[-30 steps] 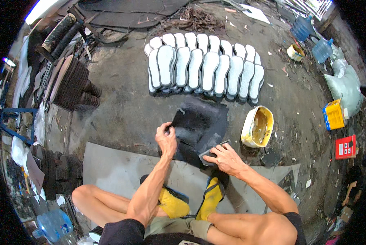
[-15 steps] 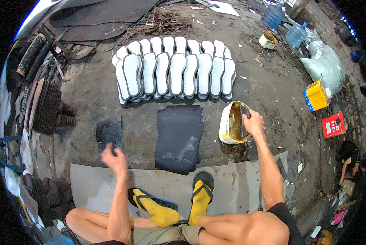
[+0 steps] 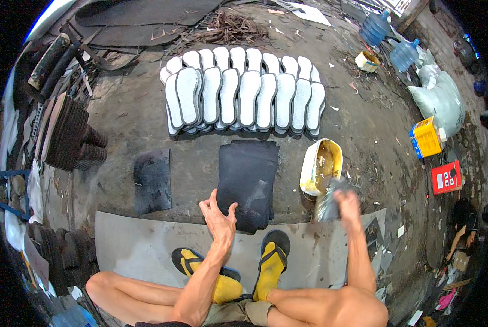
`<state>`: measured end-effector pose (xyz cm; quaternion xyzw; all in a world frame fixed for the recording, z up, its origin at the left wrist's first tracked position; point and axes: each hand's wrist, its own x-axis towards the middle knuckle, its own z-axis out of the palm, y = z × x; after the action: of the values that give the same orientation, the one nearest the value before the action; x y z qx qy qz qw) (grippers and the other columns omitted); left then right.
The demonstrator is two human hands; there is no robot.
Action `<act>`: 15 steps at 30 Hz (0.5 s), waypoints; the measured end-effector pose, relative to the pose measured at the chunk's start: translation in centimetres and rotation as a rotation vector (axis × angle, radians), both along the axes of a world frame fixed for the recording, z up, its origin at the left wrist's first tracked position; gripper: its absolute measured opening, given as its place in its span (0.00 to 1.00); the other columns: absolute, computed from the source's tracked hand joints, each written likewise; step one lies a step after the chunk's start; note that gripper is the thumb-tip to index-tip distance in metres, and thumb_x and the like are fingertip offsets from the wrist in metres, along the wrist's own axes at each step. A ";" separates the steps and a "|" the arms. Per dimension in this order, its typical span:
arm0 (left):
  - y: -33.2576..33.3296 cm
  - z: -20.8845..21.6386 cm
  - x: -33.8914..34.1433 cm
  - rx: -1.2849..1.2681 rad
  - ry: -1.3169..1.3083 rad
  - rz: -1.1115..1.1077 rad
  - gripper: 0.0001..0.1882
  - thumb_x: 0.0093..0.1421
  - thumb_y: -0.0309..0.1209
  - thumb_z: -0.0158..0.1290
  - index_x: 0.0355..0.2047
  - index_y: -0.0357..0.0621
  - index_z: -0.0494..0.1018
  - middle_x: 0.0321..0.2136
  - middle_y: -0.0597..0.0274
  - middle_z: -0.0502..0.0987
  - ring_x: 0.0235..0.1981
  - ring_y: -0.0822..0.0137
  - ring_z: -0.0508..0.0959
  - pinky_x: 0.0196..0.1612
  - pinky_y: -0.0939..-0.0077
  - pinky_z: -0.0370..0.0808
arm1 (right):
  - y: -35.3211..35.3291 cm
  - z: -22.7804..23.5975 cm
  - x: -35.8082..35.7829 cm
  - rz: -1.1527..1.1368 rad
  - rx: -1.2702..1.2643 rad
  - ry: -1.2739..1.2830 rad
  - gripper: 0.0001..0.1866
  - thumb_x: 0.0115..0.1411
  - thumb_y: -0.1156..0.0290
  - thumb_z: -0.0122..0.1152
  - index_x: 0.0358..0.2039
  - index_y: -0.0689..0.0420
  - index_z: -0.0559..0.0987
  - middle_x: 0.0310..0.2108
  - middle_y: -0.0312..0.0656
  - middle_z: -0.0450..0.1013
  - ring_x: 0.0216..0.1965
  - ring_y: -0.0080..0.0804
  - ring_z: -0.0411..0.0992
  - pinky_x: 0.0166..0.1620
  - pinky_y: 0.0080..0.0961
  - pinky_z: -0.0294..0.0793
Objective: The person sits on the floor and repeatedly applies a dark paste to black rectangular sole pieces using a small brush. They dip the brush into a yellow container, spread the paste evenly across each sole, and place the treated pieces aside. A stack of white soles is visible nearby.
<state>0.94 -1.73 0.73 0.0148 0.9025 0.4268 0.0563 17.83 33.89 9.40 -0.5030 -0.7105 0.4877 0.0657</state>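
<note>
My right hand grips a flat dark spreader, smeared by motion, just below a white tub with yellowish-brown glue inside. The fingers of my left hand are apart, with the thumb over the lower left edge of a stack of black rectangular sheets. Whether it touches the stack I cannot tell. Left of the stack, a single black sheet with a patchy, shiny surface lies on the ground. Beyond the stack stand rows of sandal soles with white tops and dark edges.
A grey mat lies under my feet, which wear yellow socks and black flip-flops. Piled dark soles stand at left. At right are a yellow can, a red box, a stuffed sack and blue water jugs.
My right hand has lifted the spreader out of the tub and brought it nearer me. My left hand has moved right, from the single black sheet to the stack's edge.
</note>
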 end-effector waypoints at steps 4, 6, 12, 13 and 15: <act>0.1 -0.1 0.4 0.106 0.095 0.083 0.38 0.55 0.33 0.77 0.64 0.37 0.74 0.46 0.44 0.78 0.50 0.50 0.79 0.56 0.53 0.76 | -7.0 6.8 -3.1 0.424 -0.415 0.422 0.23 0.72 0.65 0.70 0.62 0.64 0.82 0.51 0.34 0.83 0.49 0.20 0.79 0.56 0.25 0.78; -0.1 0.2 0.1 0.176 -0.096 0.050 0.36 0.55 0.31 0.76 0.62 0.37 0.74 0.41 0.46 0.80 0.45 0.52 0.81 0.52 0.55 0.78 | -8.7 10.9 -7.9 0.474 -0.241 0.539 0.21 0.76 0.61 0.66 0.58 0.65 0.83 0.48 0.32 0.83 0.46 0.18 0.76 0.53 0.24 0.77; -0.1 0.7 0.3 0.157 -0.239 0.032 0.28 0.57 0.31 0.72 0.53 0.40 0.71 0.30 0.53 0.73 0.33 0.55 0.77 0.41 0.55 0.77 | -17.3 4.2 -17.7 0.547 0.359 0.307 0.21 0.70 0.66 0.68 0.59 0.65 0.82 0.36 0.57 0.85 0.36 0.41 0.84 0.43 0.39 0.83; 0.0 0.5 0.4 0.179 -0.231 0.020 0.27 0.57 0.30 0.72 0.52 0.39 0.71 0.29 0.53 0.72 0.32 0.55 0.76 0.41 0.55 0.77 | -18.2 1.2 -17.5 0.596 0.396 0.194 0.22 0.68 0.69 0.67 0.60 0.65 0.82 0.38 0.58 0.85 0.38 0.47 0.86 0.44 0.40 0.83; -0.1 -0.1 0.4 0.218 -0.206 -0.004 0.25 0.58 0.30 0.70 0.51 0.39 0.71 0.28 0.53 0.71 0.31 0.55 0.75 0.41 0.55 0.77 | -17.0 -3.0 -16.0 0.541 0.458 0.092 0.22 0.66 0.71 0.66 0.60 0.63 0.82 0.39 0.61 0.84 0.39 0.56 0.85 0.45 0.47 0.83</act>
<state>1.31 -1.87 0.61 -0.0215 0.8403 0.5213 0.1475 1.83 16.86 6.44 -0.2462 -0.9052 0.3376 0.0772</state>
